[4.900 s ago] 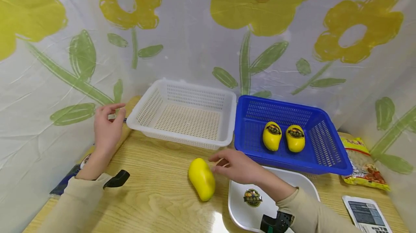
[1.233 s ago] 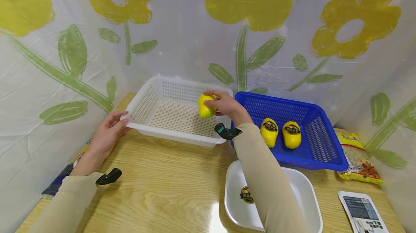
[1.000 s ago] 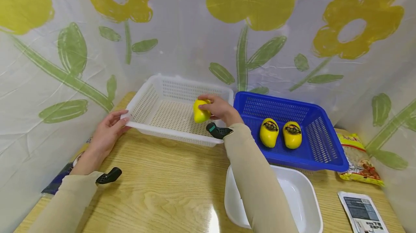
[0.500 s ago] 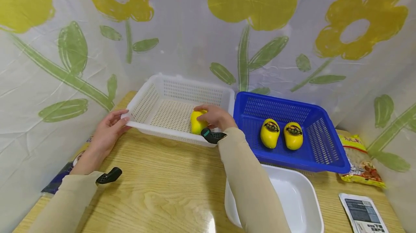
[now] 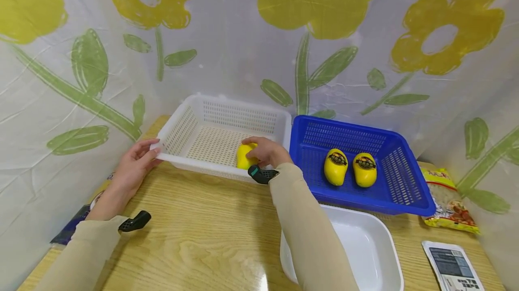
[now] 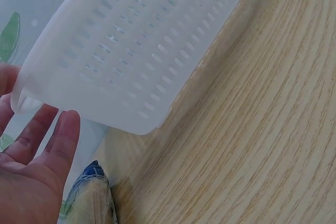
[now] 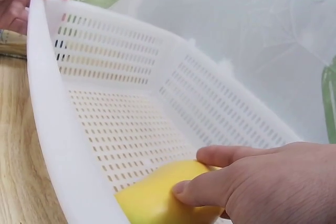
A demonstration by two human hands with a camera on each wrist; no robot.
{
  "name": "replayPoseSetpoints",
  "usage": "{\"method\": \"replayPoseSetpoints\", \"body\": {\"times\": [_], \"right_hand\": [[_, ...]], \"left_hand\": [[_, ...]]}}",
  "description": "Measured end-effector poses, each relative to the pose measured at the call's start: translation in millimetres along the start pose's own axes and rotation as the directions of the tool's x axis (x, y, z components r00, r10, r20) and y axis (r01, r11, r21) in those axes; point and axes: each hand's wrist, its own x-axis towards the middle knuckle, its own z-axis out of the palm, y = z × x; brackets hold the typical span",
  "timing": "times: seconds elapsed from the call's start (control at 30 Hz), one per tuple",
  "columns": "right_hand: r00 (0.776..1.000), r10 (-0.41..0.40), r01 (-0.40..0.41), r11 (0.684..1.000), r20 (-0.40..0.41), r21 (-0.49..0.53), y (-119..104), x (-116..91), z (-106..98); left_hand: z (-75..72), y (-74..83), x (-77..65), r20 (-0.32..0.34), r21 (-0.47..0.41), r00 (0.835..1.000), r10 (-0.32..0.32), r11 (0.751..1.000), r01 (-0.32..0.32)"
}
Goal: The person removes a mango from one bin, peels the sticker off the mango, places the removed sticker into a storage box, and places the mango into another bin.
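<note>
A yellow mango (image 5: 245, 156) sits low in the near right part of the white perforated basket (image 5: 227, 169). My right hand (image 5: 267, 151) holds it from the right, thumb and fingers on its skin; in the right wrist view the mango (image 7: 163, 195) lies by the near wall. At the basket's left corner, my left hand (image 5: 135, 165) grips the rim between thumb and fingers, also seen with the left hand (image 6: 39, 166) in the left wrist view. Two more mangoes, a left one (image 5: 335, 171) and a right one (image 5: 365, 174), carry dark labels in the blue basket (image 5: 361, 201).
A white tray (image 5: 377, 246) stands in front of the blue basket, partly under my right sleeve. Farther right lie a yellow food bag (image 5: 450, 201) and a flat printed packet (image 5: 452, 264). Another bag (image 5: 75, 223) lies left, behind my left arm. A flowered curtain (image 5: 235, 47) hangs behind.
The mango, earlier on the table, has been picked up by my right hand, carried over the white basket and lowered inside. My left hand has taken hold of the basket's corner.
</note>
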Motion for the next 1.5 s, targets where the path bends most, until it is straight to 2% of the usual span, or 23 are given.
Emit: {"method": "replayPoseSetpoints", "body": {"times": [0.37,0.5,0.6,0.67,0.83,1.07,1.2,1.33,1.5], "right_hand": [[0.998,0.001,-0.002,1.0,-0.059,-0.02,1,2,0],[0.993,-0.04,0.024,0.99,-0.111,-0.137,2,3,-3],[0.987,-0.088,0.052,0.966,-0.131,-0.252,1,0,-9],[0.985,-0.114,0.072,0.953,-0.128,-0.293,0,-3,-14],[0.981,-0.151,0.117,0.961,-0.122,-0.25,-7,-16,-27],[0.965,-0.215,0.194,0.97,-0.151,-0.146,-12,-46,-49],[0.942,-0.278,0.256,0.958,-0.19,-0.133,-8,-69,-62],[0.914,-0.334,0.314,0.942,-0.229,-0.121,1,-98,-71],[0.897,-0.358,0.34,0.934,-0.26,-0.113,23,-141,-78]], "left_hand": [[0.4,2.2,0.9,-0.004,0.024,1.0,-0.013,1.0,0.013],[2.3,2.0,1.6,-0.007,0.029,1.0,-0.013,0.999,0.013],[4.0,1.8,2.7,-0.006,0.041,1.0,-0.019,0.999,0.02],[4.4,1.3,3.5,-0.005,0.041,1.0,-0.022,0.999,0.022],[2.7,-1.0,4.6,0.002,0.012,1.0,-0.021,1.0,0.021],[1.4,-3.1,4.4,0.004,0.009,1.0,-0.011,1.0,0.011],[0.5,-3.6,4.4,0.008,-0.007,1.0,-0.007,1.0,0.007],[-2.4,-4.2,3.7,0.006,-0.03,1.0,-0.005,1.0,0.006],[-1.0,-2.3,3.7,0.015,-0.05,1.0,-0.009,0.999,0.009]]}}
